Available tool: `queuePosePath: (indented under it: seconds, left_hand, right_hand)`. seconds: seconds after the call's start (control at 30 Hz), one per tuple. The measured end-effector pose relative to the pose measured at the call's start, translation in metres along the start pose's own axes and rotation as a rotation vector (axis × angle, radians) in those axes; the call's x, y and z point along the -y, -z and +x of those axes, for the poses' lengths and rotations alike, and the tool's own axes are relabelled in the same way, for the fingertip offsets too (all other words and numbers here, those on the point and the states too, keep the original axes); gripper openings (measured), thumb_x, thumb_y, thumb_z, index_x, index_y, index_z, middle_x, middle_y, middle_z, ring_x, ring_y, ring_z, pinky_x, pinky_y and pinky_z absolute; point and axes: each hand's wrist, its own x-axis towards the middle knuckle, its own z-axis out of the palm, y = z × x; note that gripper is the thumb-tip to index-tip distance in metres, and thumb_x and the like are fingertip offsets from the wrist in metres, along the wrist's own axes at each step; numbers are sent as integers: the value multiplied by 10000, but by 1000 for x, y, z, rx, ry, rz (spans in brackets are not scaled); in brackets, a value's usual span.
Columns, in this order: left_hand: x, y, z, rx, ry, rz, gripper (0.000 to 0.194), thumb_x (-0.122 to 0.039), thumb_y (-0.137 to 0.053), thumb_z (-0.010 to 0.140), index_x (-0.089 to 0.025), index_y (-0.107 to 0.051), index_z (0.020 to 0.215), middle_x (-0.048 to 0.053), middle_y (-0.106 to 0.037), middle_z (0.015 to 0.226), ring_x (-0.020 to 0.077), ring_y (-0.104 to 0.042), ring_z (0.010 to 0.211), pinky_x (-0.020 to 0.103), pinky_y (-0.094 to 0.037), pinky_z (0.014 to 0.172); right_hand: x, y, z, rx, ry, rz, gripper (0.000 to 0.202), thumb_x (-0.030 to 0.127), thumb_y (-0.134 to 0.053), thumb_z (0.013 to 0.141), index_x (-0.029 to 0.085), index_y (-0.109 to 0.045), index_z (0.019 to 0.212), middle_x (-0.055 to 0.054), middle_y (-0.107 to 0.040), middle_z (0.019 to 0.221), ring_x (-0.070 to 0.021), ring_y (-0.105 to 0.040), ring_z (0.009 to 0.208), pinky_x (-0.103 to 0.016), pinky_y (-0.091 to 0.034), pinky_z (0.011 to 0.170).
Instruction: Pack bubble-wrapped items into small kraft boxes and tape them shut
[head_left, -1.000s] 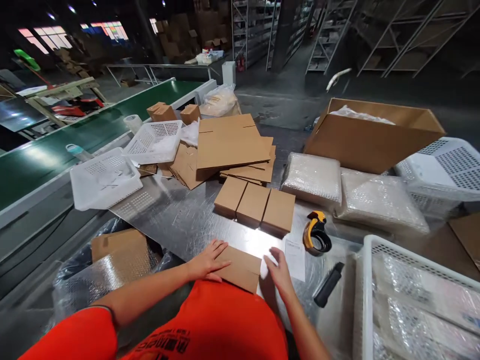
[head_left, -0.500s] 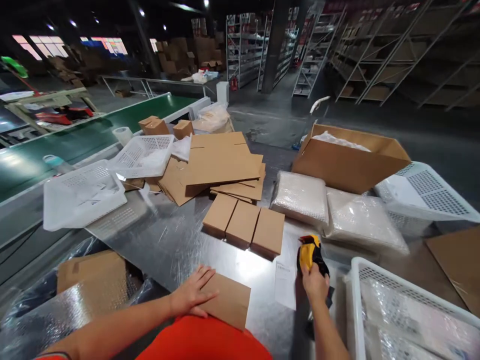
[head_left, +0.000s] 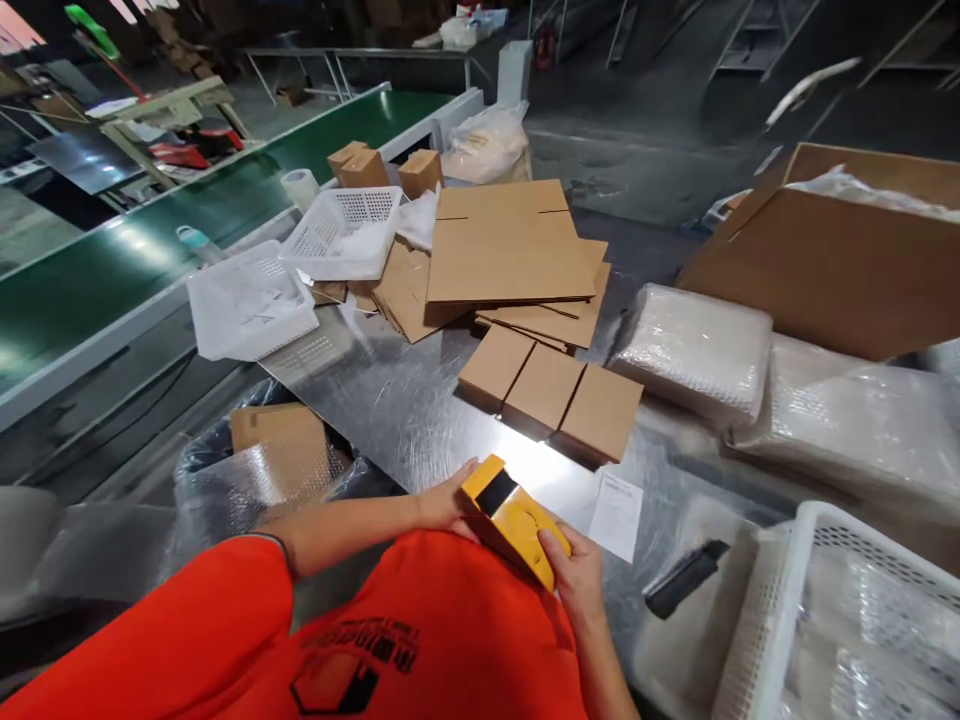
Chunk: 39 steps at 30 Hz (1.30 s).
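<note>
The right hand (head_left: 576, 572) is wrapped around the near end of a yellow tape dispenser (head_left: 514, 518), fingers closed on it, holding it tilted over the near edge of the steel table (head_left: 390, 410). The left hand (head_left: 444, 500) lies just left of the dispenser's far end, fingers together and touching it; what is under this hand is hidden by the dispenser and the orange shirt (head_left: 420, 650).

Just right of the dispenser a white paper slip (head_left: 616, 503) lies flat, its print too small to read. Right of that lies a black handheld tool (head_left: 684, 580). Beyond the hands, three small brown boxes (head_left: 551, 392) sit side by side, touching. Farther off is a loose pile of flattened cardboard (head_left: 510, 250).

The dark writing on the shirt cannot be made out.

At the near right a white perforated basket (head_left: 787, 600) holds bubble-wrapped packets. Two bubble-wrap bundles (head_left: 694, 350) lie right of the small boxes, and behind them a large open carton (head_left: 825, 260) holds clear plastic. At the far left two white baskets (head_left: 251, 305) hold plastic sheets, beside a green conveyor belt (head_left: 112, 270). Below the table's left edge a black bag (head_left: 202, 450) holds cardboard and bubble wrap.
</note>
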Motion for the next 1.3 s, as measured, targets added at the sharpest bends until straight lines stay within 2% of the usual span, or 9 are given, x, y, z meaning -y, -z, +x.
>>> queuePosePath:
  seconds: [0.2, 0.3, 0.37, 0.43, 0.5, 0.6, 0.67, 0.93, 1.3]
  left_hand:
    - [0, 5, -12, -25, 67, 32, 877, -531, -689, 815, -179, -327, 1532, 169, -382, 1557, 359, -284, 1465, 548, -74, 1235]
    - [-10, 12, -28, -110, 143, 49, 547, -430, -600, 897, -233, -529, 1402, 127, -391, 1560, 361, -241, 1483, 605, -49, 1217]
    - [-25, 17, -34, -303, 290, -60, 367, -397, -515, 942, -236, -662, 1237, 113, -406, 1551, 336, -279, 1468, 563, -143, 1214]
    - [-43, 23, -31, -512, 512, -313, 378, -425, -440, 969, -201, -722, 1081, 132, -547, 1416, 281, -460, 1342, 452, -333, 1142]
    - [-58, 31, -19, -569, 716, -711, 446, -501, -432, 957, -165, -725, 953, 116, -688, 1108, 217, -625, 1055, 349, -484, 931]
    - [-70, 45, 1, -465, 859, -1288, 421, -555, -589, 846, -148, -662, 768, 14, -642, 725, 128, -588, 666, 247, -443, 624]
    - [-72, 54, 7, -479, 880, -1420, 378, -502, -714, 744, -149, -600, 671, -32, -570, 616, 83, -499, 549, 220, -353, 539]
    - [-62, 54, 6, -515, 960, -1362, 350, -402, -790, 663, -166, -545, 582, -82, -464, 482, 62, -390, 457, 228, -244, 476]
    - [-41, 35, 9, -660, 988, -925, 102, -130, -675, 744, -142, -675, 642, -26, -635, 617, 119, -573, 644, 227, -433, 626]
  right_hand:
    - [-23, 12, 10, 136, 56, -207, 621, 787, -590, 603, 209, -449, 420, 23, -363, 424, -110, -349, 433, -253, -290, 413]
    - [-33, 22, 10, 110, 78, -242, 639, 814, -568, 612, 209, -478, 429, 6, -400, 429, -123, -383, 429, -259, -320, 409]
    - [-37, 24, 11, 113, 98, -263, 644, 819, -567, 628, 205, -507, 441, -4, -439, 438, -132, -414, 439, -258, -352, 417]
    - [-38, 25, 13, 116, 115, -282, 650, 823, -569, 635, 204, -519, 445, -11, -465, 445, -138, -433, 450, -256, -372, 425]
    - [-38, 25, 15, 112, 121, -302, 654, 825, -575, 633, 204, -512, 437, -11, -466, 443, -136, -428, 447, -255, -368, 421]
    - [-34, 24, 16, 114, 120, -317, 663, 833, -575, 627, 207, -492, 423, -12, -455, 439, -137, -427, 442, -258, -361, 415]
    - [-32, 22, 16, 120, 114, -311, 660, 830, -575, 630, 208, -492, 426, -12, -450, 444, -141, -430, 446, -262, -363, 415]
    - [-24, 22, 15, 172, 68, -309, 642, 801, -589, 661, 196, -511, 461, 0, -473, 484, -126, -416, 476, -236, -366, 425]
    - [9, 18, 7, 171, -68, -359, 632, 797, -612, 670, 172, -621, 580, 3, -492, 531, -133, -423, 531, -246, -355, 476]
